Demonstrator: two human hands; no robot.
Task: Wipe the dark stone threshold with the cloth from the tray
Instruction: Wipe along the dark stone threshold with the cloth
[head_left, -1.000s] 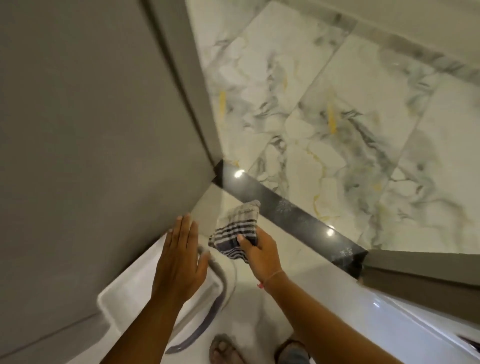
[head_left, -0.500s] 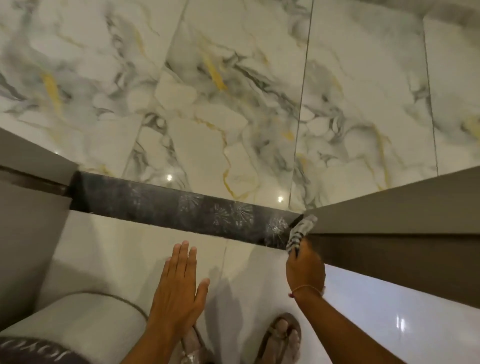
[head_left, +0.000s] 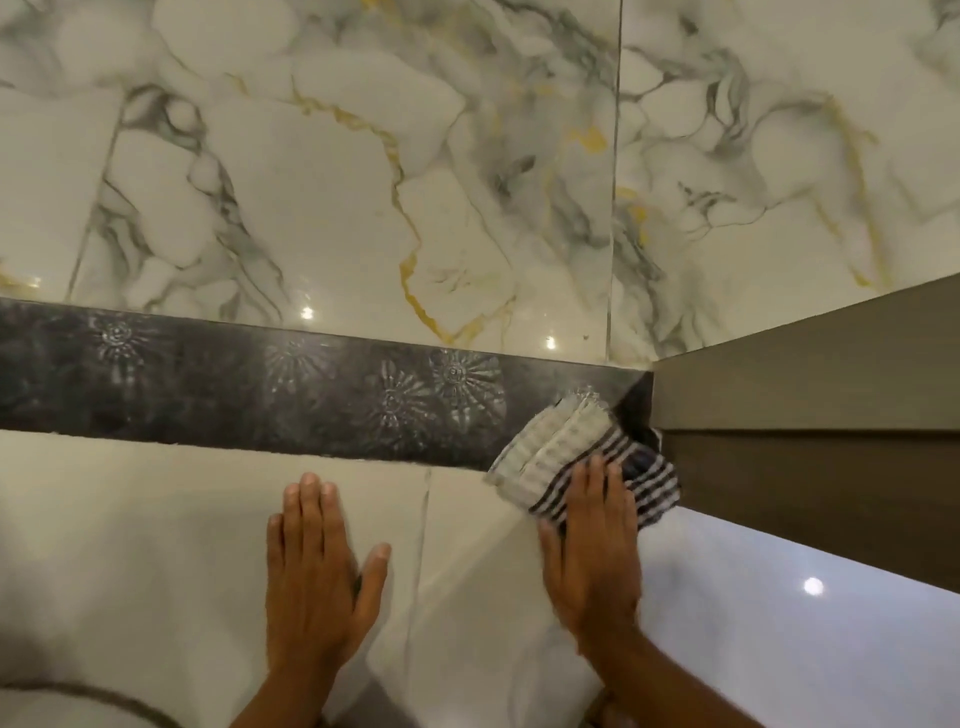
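The dark stone threshold (head_left: 260, 395) runs as a glossy black band across the floor, with pale flower-shaped footprints on it. A folded white cloth with dark stripes (head_left: 566, 452) lies on its right end, against the grey door frame. My right hand (head_left: 589, 551) presses flat on the cloth's near part, fingers over the stripes. My left hand (head_left: 317, 566) rests flat on the white tile just in front of the threshold, fingers together, holding nothing.
Marble-patterned tiles (head_left: 415, 182) with gold veins lie beyond the threshold. A grey-brown door frame (head_left: 810, 400) closes off the right side. A curved white rim with a grey edge (head_left: 78, 701) shows at the bottom left corner.
The view dropped closer to the floor. My right hand went from pinching the cloth at the frame's corner to pressing it flat on the threshold's right end. My left hand moved slightly toward the threshold.
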